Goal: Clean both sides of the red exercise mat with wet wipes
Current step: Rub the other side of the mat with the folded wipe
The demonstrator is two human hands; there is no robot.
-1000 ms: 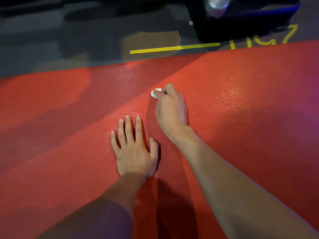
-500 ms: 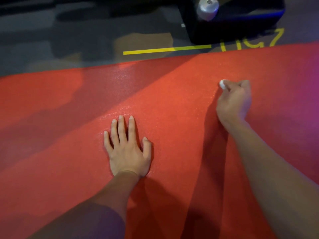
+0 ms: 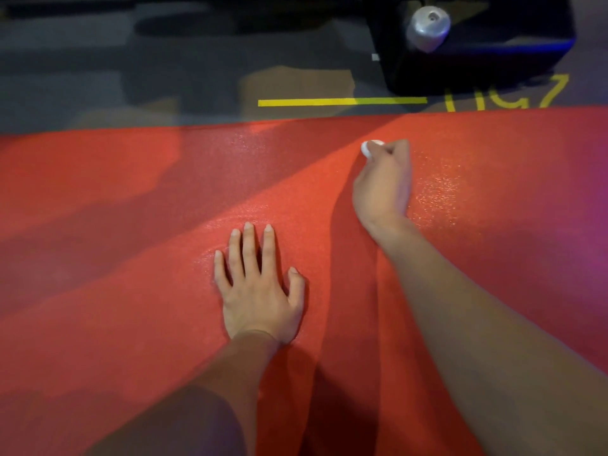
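Head view: the mat (image 3: pixel 131 291) lies flat on the floor (image 3: pixel 98 77). The left hand (image 3: pixel 260 291) presses it, fingers spread, holding nothing. The right hand (image 3: pixel 383 182) is closed around a balled wipe (image 3: pixel 368 148) near the far edge. The mat looks soft, light and grippy; to flip it, take that far edge.

The red exercise mat (image 3: pixel 131 291) is lying flat across the floor, glistening wet in patches, while a small balled-up white wet wipe (image 3: pixel 368 148) is pressing against its far part.
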